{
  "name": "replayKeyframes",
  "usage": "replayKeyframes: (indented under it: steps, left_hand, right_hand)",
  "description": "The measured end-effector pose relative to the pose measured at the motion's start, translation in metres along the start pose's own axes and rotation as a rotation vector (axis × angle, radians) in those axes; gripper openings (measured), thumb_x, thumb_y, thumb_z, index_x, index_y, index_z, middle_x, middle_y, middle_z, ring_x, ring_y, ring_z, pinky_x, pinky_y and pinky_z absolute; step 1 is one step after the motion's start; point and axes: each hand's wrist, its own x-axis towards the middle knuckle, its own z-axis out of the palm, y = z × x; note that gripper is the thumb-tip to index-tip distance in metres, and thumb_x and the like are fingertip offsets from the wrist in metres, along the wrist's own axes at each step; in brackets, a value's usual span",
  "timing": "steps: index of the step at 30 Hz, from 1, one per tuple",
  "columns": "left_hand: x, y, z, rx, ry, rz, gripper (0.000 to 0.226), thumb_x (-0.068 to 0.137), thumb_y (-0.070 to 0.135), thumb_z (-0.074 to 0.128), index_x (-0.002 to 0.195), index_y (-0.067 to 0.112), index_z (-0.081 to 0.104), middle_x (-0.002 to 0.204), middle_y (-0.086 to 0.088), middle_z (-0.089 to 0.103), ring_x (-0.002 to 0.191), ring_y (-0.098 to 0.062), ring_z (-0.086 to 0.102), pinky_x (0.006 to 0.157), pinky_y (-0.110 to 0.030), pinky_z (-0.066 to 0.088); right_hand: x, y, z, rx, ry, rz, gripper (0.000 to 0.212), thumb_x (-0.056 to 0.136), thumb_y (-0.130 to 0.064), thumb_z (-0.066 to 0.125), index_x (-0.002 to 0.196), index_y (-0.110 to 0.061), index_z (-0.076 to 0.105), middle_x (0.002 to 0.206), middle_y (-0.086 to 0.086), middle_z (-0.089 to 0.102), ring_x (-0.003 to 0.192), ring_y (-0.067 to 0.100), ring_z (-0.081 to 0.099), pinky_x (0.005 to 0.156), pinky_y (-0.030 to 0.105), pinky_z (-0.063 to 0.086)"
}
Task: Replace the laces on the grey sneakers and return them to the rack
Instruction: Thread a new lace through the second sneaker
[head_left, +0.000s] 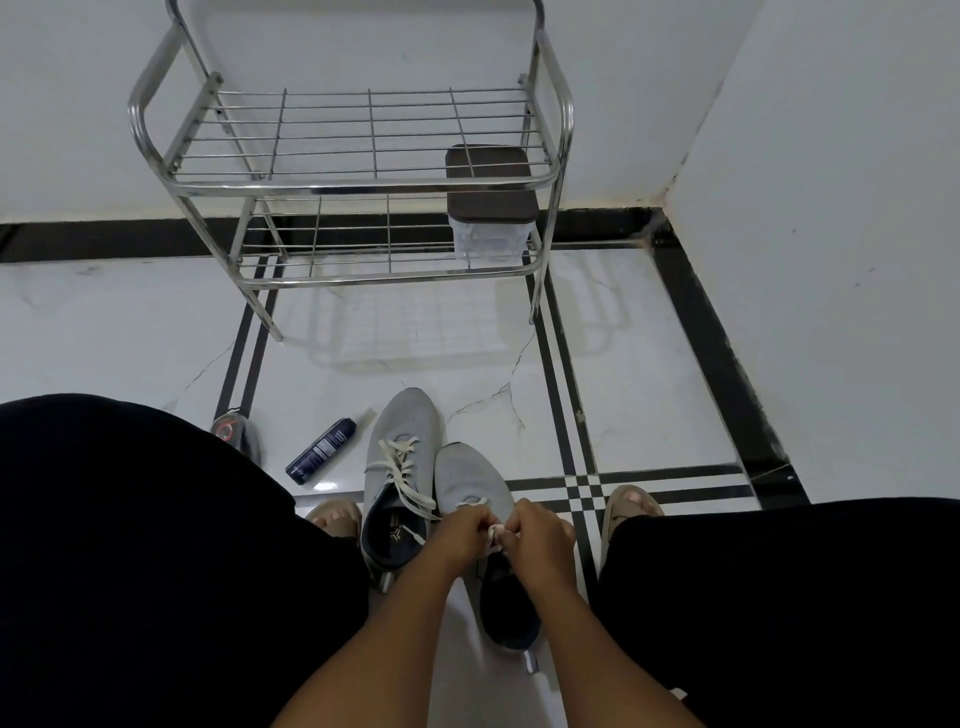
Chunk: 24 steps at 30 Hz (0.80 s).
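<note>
1. Pretty sure this is a home, some hallway or entry corner where shoes live.
2. There's a small steel wire shoe rack (358, 171) standing against plain white walls (831, 208).
3. Glossy white floor tiles (649, 374) with black border strips, a bit cracked, typical house flooring.
4. Grey sneakers (400, 467) and a spray can (322, 451) just sitting on the floor.

Two grey knit sneakers with dark linings stand side by side on the floor, touching, toes toward the rack. The left sneaker (397, 467) sits further forward, its cream lace (402, 467) threaded in crosses with loose ends trailing. The right sneaker (475, 486) shows a cream lace (493, 531) bunched over its tongue. The metal wire rack (358, 182) stands well apart against the wall.
</note>
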Motion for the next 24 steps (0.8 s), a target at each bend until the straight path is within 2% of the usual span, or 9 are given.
replayKeyframes:
  steps: [3,5,7,10,13,18,20,22,24]
  left_hand:
    - [-0.002,0.002,0.002,0.1,0.015,-0.002,0.018,0.088,0.006,0.05,0.088,0.004,0.068,0.101,-0.018,0.066,0.098,-0.033,0.061,0.07,-0.031,0.04]
    - [-0.008,0.004,0.002,0.222,0.101,-0.031,0.016,0.087,0.01,0.052,0.094,0.005,0.066,0.105,-0.016,0.064,0.099,-0.032,0.06,0.078,-0.035,0.045]
    - [-0.013,-0.002,0.003,0.354,0.226,-0.125,0.022,0.091,0.012,0.046,0.107,0.009,0.061,0.113,-0.012,0.06,0.107,-0.03,0.058,0.087,-0.037,0.046]
    - [-0.02,-0.011,0.01,0.458,0.291,-0.251,0.029,0.095,0.008,0.036,0.118,0.009,0.054,0.124,-0.011,0.055,0.117,-0.028,0.051,0.094,-0.037,0.043]
    - [-0.021,-0.014,0.016,0.519,0.248,-0.264,0.031,0.097,0.009,0.035,0.124,0.009,0.05,0.13,-0.012,0.049,0.121,-0.028,0.048,0.097,-0.036,0.042]
    - [-0.017,-0.018,0.013,0.497,0.084,-0.19,0.032,0.096,0.011,0.038,0.126,0.003,0.048,0.133,-0.019,0.044,0.121,-0.033,0.049,0.098,-0.039,0.042]
    - [-0.015,-0.016,0.015,0.466,0.062,-0.17,0.031,0.098,0.014,0.039,0.123,0.002,0.052,0.129,-0.019,0.049,0.119,-0.033,0.05,0.095,-0.036,0.043]
    - [-0.012,-0.012,0.016,0.373,0.075,-0.171,0.032,0.099,0.014,0.035,0.121,0.0,0.055,0.127,-0.02,0.053,0.117,-0.034,0.051,0.089,-0.032,0.042]
    - [-0.011,-0.011,0.017,0.309,0.077,-0.177,0.034,0.101,0.013,0.032,0.121,-0.002,0.055,0.128,-0.021,0.053,0.118,-0.034,0.051,0.09,-0.031,0.04]
  right_hand:
    - [0.002,0.001,-0.002,0.018,-0.022,0.057,0.035,0.083,-0.034,0.067,0.063,-0.032,0.039,0.095,-0.008,0.06,0.098,0.014,0.055,0.094,0.033,0.034]
    - [0.004,0.0,-0.001,-0.003,-0.028,0.119,0.027,0.082,-0.032,0.066,0.063,-0.031,0.047,0.095,-0.01,0.062,0.099,0.012,0.055,0.096,0.034,0.032]
    - [0.004,0.003,-0.002,-0.013,-0.021,0.231,0.011,0.081,-0.033,0.06,0.071,-0.028,0.06,0.092,-0.011,0.065,0.098,0.012,0.058,0.098,0.037,0.031]
    - [0.003,0.014,-0.003,0.08,-0.052,0.462,0.022,0.08,-0.044,0.063,0.073,-0.024,0.06,0.086,-0.007,0.066,0.091,0.016,0.058,0.092,0.036,0.032]
    - [0.001,0.017,-0.003,0.12,-0.104,0.542,0.029,0.08,-0.048,0.065,0.085,-0.02,0.067,0.089,-0.004,0.068,0.089,0.019,0.057,0.085,0.034,0.03]
    - [0.007,0.015,-0.004,0.112,-0.297,0.502,0.038,0.086,-0.046,0.052,0.104,-0.015,0.066,0.11,0.006,0.065,0.105,0.029,0.059,0.098,0.038,0.043]
    - [0.011,0.01,-0.007,0.213,-0.328,0.523,0.031,0.086,-0.038,0.048,0.096,-0.016,0.067,0.105,0.007,0.064,0.101,0.029,0.059,0.091,0.035,0.044]
    - [0.015,0.003,-0.008,0.442,-0.308,0.569,0.025,0.087,-0.031,0.05,0.076,-0.015,0.064,0.086,0.006,0.065,0.084,0.025,0.06,0.078,0.03,0.045]
    - [0.018,0.001,-0.009,0.603,-0.278,0.617,0.029,0.091,-0.026,0.049,0.066,-0.015,0.058,0.074,0.003,0.064,0.072,0.022,0.058,0.072,0.03,0.046]
